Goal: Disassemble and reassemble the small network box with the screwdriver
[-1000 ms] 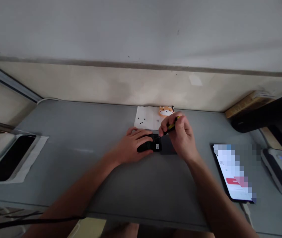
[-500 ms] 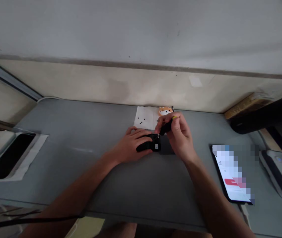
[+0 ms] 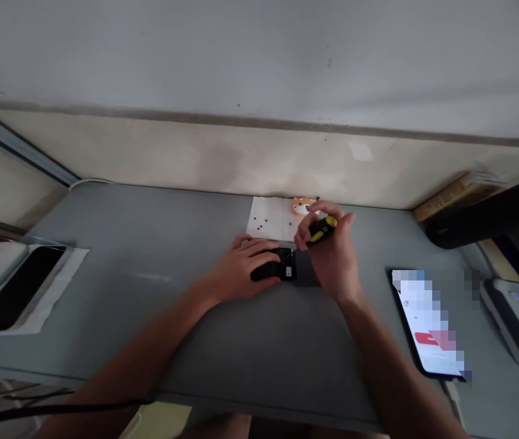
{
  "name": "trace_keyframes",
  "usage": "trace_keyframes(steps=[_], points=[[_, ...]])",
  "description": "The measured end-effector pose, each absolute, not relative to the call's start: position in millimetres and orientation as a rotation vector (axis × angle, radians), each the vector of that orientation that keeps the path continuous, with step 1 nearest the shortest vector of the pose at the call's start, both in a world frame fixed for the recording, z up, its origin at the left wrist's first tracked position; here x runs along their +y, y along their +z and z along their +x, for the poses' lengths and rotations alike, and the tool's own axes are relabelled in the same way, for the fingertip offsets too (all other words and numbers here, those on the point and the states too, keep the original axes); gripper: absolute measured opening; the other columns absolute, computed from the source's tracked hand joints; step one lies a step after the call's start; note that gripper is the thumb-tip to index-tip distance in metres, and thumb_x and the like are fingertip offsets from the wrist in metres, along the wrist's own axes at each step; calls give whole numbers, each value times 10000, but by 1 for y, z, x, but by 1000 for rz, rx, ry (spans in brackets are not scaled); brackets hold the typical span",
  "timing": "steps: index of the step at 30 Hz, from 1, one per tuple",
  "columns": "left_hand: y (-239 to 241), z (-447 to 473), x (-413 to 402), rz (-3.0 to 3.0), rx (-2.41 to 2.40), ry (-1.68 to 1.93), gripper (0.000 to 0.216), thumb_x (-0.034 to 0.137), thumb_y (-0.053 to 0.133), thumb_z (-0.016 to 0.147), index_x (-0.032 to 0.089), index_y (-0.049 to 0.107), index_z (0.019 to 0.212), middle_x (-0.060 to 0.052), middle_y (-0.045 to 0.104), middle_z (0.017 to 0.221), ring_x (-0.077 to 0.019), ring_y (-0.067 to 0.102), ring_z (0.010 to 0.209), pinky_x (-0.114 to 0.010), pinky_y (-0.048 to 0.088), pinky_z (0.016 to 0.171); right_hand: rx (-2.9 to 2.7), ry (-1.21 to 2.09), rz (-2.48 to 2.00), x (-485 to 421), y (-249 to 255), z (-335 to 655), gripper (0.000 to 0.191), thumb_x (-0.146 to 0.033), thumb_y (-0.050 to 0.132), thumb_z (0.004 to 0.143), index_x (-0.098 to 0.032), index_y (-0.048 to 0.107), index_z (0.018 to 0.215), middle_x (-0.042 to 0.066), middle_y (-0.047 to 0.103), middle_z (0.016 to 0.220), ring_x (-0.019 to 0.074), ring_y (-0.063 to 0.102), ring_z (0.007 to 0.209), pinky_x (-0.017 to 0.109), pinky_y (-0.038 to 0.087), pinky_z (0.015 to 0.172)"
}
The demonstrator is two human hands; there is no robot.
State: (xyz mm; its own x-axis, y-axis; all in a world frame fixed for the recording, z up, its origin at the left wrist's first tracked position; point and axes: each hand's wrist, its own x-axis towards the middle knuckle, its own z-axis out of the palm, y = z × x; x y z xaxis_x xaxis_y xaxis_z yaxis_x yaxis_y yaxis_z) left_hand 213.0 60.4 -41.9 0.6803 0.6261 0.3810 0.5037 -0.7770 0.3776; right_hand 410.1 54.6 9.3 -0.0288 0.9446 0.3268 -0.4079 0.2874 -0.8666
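My left hand [image 3: 241, 269] lies over a small black rectangular device [image 3: 289, 261] on the desk, its fingers holding the device down. A white label shows near the device's right end; its exact kind I cannot make out. In my right hand [image 3: 335, 259] is a screwdriver [image 3: 321, 230] with a black and yellow handle, tilted so its tip meets the device's upper right part. The thumb stands off the handle while the other fingers curl round it. Behind the hands, a white paper [image 3: 268, 213] carries several tiny dark pieces, like screws.
An orange-and-white animal-face item [image 3: 300, 206] rests on the paper's right side. At the right are a lit phone [image 3: 428, 329] on a cable, a power strip [image 3: 518, 323] and a black cylinder [image 3: 488, 210]. A dark phone [image 3: 19, 286] lies at the left.
My right hand has turned and its thumb has come off the handle, showing more of the screwdriver's yellow end. My left hand and the device stay in place.
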Motion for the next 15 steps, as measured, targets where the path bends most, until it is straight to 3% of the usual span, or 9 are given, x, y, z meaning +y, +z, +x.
trace_keyframes(steps=[2,4,8,12,15], points=[[-42,213,61,2658,904,719,242,438,613,1000,235,683,1112,-86,706,1295,-253,662,1196,-451,423,1080,-1080,1265,-628,55,11,411,383,-593,465,1006,-259,649,1036,-18,543,738,130,524,665,310,456,652],[-42,212,61,2657,910,704,248,443,607,1003,240,685,1122,-87,697,1316,-258,650,1219,-461,415,1096,-1085,1271,-639,54,11,413,309,-544,574,973,-250,671,963,-4,581,832,130,574,750,316,480,733],[-41,213,59,2650,934,692,250,432,605,1001,247,690,1146,-84,697,1318,-257,647,1221,-459,401,1113,-1122,1257,-650,53,10,415,290,-513,697,909,-256,570,865,-30,600,845,115,591,702,319,493,725],[-41,214,58,2658,960,689,251,443,607,997,247,697,1124,-81,713,1282,-258,663,1188,-460,396,1108,-1171,1195,-663,54,8,413,288,-533,625,953,-267,535,888,-52,522,686,116,509,606,297,442,628],[-41,214,58,2664,960,692,245,438,608,999,242,693,1119,-86,707,1300,-260,662,1193,-464,386,1114,-1113,1254,-658,55,8,412,359,-597,482,999,-263,613,988,-16,527,752,135,522,677,314,462,674]])
